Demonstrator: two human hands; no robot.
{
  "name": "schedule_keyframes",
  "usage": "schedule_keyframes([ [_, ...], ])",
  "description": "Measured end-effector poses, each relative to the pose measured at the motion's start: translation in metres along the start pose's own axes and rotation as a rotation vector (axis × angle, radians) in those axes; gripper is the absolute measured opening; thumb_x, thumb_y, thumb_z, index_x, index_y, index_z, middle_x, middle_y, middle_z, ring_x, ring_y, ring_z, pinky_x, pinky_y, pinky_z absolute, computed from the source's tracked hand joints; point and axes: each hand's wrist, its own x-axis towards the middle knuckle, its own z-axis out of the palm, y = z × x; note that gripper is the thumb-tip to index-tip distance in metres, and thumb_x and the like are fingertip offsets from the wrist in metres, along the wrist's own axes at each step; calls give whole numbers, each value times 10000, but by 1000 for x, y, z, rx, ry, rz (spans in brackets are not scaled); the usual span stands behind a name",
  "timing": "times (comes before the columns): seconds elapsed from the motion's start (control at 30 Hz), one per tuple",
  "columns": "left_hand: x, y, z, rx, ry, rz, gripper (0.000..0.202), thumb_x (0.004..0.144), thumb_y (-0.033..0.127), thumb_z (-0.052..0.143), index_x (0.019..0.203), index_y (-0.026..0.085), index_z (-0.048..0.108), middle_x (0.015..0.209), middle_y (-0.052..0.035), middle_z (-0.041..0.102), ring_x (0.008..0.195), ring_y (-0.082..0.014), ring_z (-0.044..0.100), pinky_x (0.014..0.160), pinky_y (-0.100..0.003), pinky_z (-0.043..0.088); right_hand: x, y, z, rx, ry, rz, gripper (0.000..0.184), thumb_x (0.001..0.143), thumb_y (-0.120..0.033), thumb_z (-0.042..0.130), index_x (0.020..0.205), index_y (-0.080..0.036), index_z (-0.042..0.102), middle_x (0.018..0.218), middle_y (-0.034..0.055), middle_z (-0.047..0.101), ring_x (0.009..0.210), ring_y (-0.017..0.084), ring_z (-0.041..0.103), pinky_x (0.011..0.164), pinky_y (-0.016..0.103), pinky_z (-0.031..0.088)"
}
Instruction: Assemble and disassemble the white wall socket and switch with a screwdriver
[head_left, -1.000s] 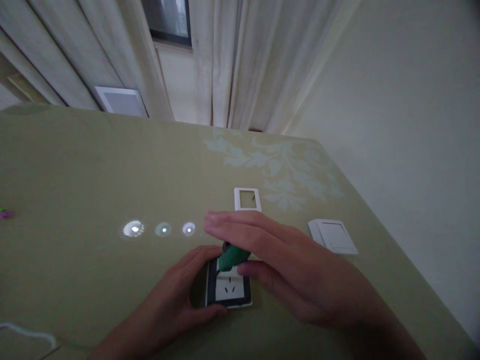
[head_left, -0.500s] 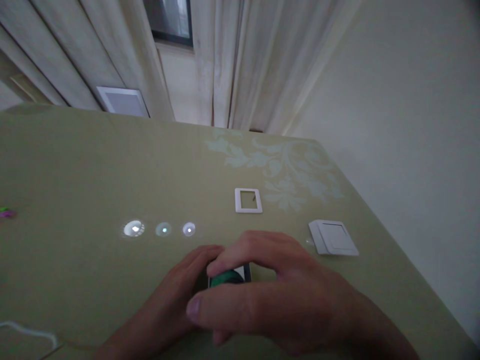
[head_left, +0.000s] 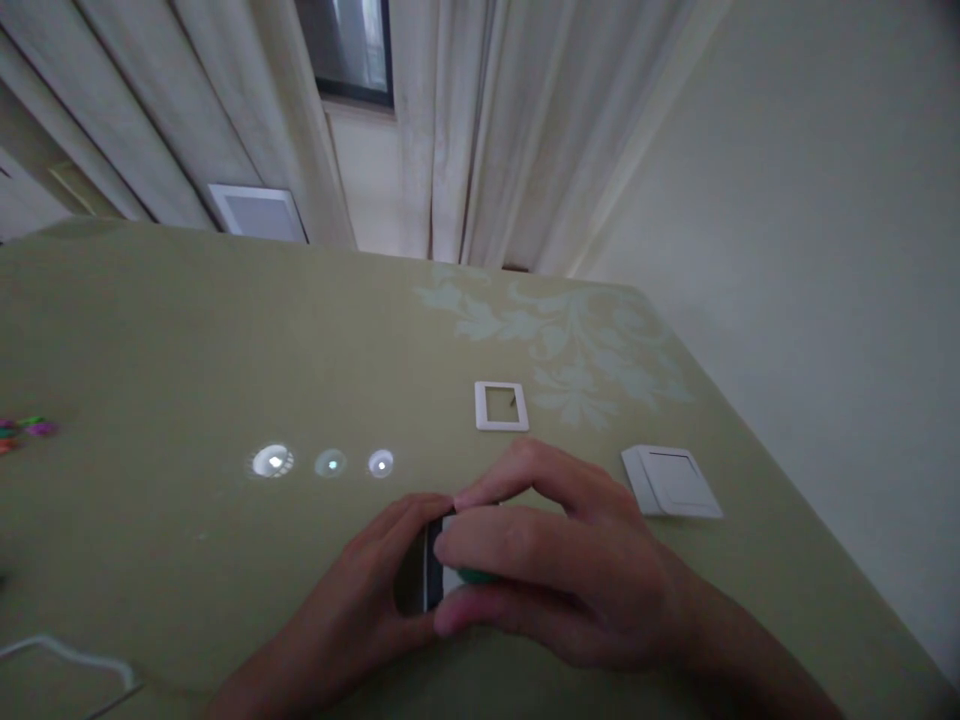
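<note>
Right grip [head_left: 555,570] wraps tightly around a green-handled tool [head_left: 474,576]. Left grip [head_left: 360,590] clasps a black-framed white socket [head_left: 433,572] on the olive tabletop [head_left: 150,350].

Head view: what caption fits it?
Left hand holds a socket, right hand clasps a green tool, on an olive table.

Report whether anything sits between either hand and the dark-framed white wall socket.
Nothing visible: the left hand grips the dark-framed white wall socket by its left edge; the right hand covers it, clasping a green-handled tool.
</note>
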Motion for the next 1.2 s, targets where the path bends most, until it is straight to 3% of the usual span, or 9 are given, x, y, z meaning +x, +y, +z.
schedule_keyframes([
  [0.13,-2,-4,4,51,21,9,680,857,379,849,1477,443,575,1412,-8,723,1244,-379,703,1105,-514,596,4,-2,-6,164,-162,40,264,1129,-237,586,1364,-220,706,1296,70,751,1193,143,720,1042,257,585],
  [0.27,-1,-7,3,47,-1,6,640,875,383,847,1450,427,571,1325,-1,742,1144,-349,726,1023,-490,625,2,0,-1,15,-13,29,241,1015,-359,785,1182,-186,761,1043,31,757,915,124,716,843,220,582],
  [0.43,1,-10,0,77,-15,29,679,864,327,872,1452,378,537,1476,-55,651,1342,-378,626,1121,-543,553,-3,5,-4,-61,106,17,239,1046,-356,745,1205,-181,710,1044,51,753,956,165,698,864,291,581],
  [0.63,2,9,14,106,-110,-75,783,713,319,959,1383,305,555,1374,-103,664,1240,-371,661,1058,-534,568,-29,36,-32,145,837,341,306,975,-502,795,929,-233,656,770,-38,628,561,97,586,462,195,475],
  [0.73,14,27,11,107,-207,-71,748,777,472,930,1408,284,575,1368,-124,677,1228,-365,669,1040,-515,576,-62,54,-24,478,915,623,480,908,-648,795,829,-224,585,731,-61,653,348,42,446,277,154,302],
  [0.9,78,33,-6,342,-97,-8,346,1108,468,482,1249,241,703,1176,-83,779,1004,-255,750,825,-362,618,-116,57,13,788,1109,757,575,740,-621,948,825,-224,541,748,-49,741,411,88,623,345,147,460],
  [0.97,118,28,-6,529,-3,-24,251,1090,325,526,1141,214,746,1081,-72,795,922,-228,754,826,-341,606,-124,54,21,853,1107,789,578,730,-608,960,817,-217,542,754,-44,751,416,87,630,348,139,459],
  [1.07,173,19,5,653,53,-55,150,1045,195,629,1093,165,768,1139,-112,787,1054,-267,745,989,-428,580,-125,55,21,901,1102,797,561,719,-583,974,823,-210,568,756,-42,756,413,83,624,362,148,476],
  [1.2,215,13,27,776,35,-62,192,1057,307,733,1193,173,741,1260,-92,750,1179,-280,717,1048,-513,584,-124,66,14,919,1197,822,578,633,-570,1016,814,-195,615,730,-45,750,416,80,618,346,142,460],
])
